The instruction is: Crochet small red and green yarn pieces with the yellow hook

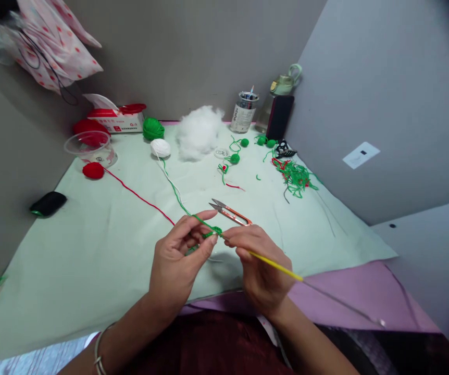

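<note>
My left hand pinches a small green crocheted piece between thumb and fingers, with green yarn running over the index finger. My right hand is closed round a crochet hook with a yellow handle; its front tip meets the green piece, and its grey rear end points to the lower right. Just beyond my hands lie orange-handled thread snips, blades toward the left. The green yarn leads back toward a green ball. Part of the green work is hidden by my left fingers.
White ball, red ball, plastic tub, tissue box and stuffing stand toward the back. At the right are yarn scraps, a phone, a bottle and a pen jar. A black mouse lies left.
</note>
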### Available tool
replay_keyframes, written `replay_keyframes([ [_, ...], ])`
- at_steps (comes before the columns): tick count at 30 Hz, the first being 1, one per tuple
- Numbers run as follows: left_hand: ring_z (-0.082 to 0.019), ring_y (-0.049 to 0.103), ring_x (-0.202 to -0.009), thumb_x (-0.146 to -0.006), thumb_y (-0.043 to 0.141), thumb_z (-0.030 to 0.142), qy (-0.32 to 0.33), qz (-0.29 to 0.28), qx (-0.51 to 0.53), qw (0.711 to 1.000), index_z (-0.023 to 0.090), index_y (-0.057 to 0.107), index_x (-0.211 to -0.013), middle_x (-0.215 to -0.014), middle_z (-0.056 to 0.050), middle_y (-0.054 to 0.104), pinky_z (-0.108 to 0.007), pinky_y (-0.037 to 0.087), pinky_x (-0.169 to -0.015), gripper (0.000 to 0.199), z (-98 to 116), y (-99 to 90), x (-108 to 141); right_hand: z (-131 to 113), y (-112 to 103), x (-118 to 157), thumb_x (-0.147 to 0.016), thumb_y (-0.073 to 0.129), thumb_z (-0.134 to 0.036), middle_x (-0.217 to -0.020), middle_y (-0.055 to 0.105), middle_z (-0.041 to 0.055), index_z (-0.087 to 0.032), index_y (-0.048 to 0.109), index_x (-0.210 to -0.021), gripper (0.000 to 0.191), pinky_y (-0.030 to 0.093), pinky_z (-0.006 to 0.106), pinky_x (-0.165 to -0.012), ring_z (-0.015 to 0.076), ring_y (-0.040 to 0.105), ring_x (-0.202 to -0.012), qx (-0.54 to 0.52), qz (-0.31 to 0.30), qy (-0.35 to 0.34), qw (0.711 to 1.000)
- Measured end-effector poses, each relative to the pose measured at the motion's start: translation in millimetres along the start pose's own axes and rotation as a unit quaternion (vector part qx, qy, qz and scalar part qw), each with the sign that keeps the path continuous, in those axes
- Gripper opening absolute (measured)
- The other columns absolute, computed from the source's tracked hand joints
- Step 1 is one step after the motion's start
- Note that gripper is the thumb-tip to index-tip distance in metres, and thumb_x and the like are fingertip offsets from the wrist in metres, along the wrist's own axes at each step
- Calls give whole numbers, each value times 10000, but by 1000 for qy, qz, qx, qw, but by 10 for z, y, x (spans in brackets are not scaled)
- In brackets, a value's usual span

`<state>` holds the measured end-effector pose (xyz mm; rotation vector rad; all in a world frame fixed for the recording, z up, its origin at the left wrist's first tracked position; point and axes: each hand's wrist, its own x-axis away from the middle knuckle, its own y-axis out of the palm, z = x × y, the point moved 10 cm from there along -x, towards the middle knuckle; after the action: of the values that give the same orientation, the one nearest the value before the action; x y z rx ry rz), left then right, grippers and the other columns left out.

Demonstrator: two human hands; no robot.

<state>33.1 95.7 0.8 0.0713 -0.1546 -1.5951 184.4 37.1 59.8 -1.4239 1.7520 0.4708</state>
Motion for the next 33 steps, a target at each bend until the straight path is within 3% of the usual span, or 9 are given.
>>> replay_keyframes([
  [3, -117, 607, -704, -778, 886, 220, -39, -20, 51, 998, 267, 855, -1102, -772, 26, 636, -224, 548, -686, 329, -96, 28, -18, -53, 9, 19, -1034, 590, -153, -955, 800, 98, -216, 758, -1125, 201, 616, 361, -741, 222, 762, -898, 17, 5, -25, 1000],
  [6, -112, 645, -727, -821, 877, 263, -70, -73, 97, 990, 296, 841, -1167, -820, 26, 648, -220, 561, -700, 349, -166, 105, -21, 106, -42, 15, -1051, 564, -152, -938, 793, 58, -241, 766, -1113, 229, 603, 351, -779, 198, 749, -885, -48, 25, 57, 997],
  [11, -107, 641, -725, -841, 870, 286, -104, -122, 134, 978, 301, 856, -1140, -864, 7, 668, -228, 566, -705, 299, -189, 205, 7, 471, -64, 76, -1075, 580, -242, -929, 766, 8, -258, 782, -1017, 211, 586, 298, -725, 131, 697, -752, -186, 60, 230, 953],
  [17, -99, 644, -733, -880, 833, 275, -96, -127, 127, 979, 316, 856, -1145, -864, 7, 687, -215, 550, -736, 269, -206, 207, 17, 546, -33, 87, -1069, 608, -294, -920, 761, 0, -256, 789, -993, 200, 585, 271, -719, 114, 691, -745, -218, 49, 262, 939],
  [22, -91, 667, -762, -868, 850, 258, -56, -97, 81, 990, 335, 847, -1152, -824, 32, 680, -181, 538, -733, 294, -179, 119, 8, 423, -58, 28, -1071, 591, -242, -910, 765, 9, -249, 788, -1001, 209, 590, 277, -704, 122, 694, -742, -141, 24, 218, 965],
  [29, -91, 625, -700, -784, 867, 207, -31, -28, 39, 998, 240, 842, -1109, -763, 31, 679, -176, 537, -668, 328, -98, 47, 0, 69, -7, -1, -1042, 558, -119, -915, 778, 60, -226, 726, -1119, 214, 628, 389, -766, 214, 756, -880, -14, 8, 30, 999],
  [33, -100, 640, -731, -757, 861, 203, -32, -8, 24, 999, 217, 841, -1092, -769, 20, 690, -175, 545, -692, 336, -117, 29, 24, -62, 26, 8, -1035, 555, -98, -887, 782, 70, -210, 713, -1147, 224, 639, 356, -732, 206, 764, -863, 32, 9, -39, 999],
])
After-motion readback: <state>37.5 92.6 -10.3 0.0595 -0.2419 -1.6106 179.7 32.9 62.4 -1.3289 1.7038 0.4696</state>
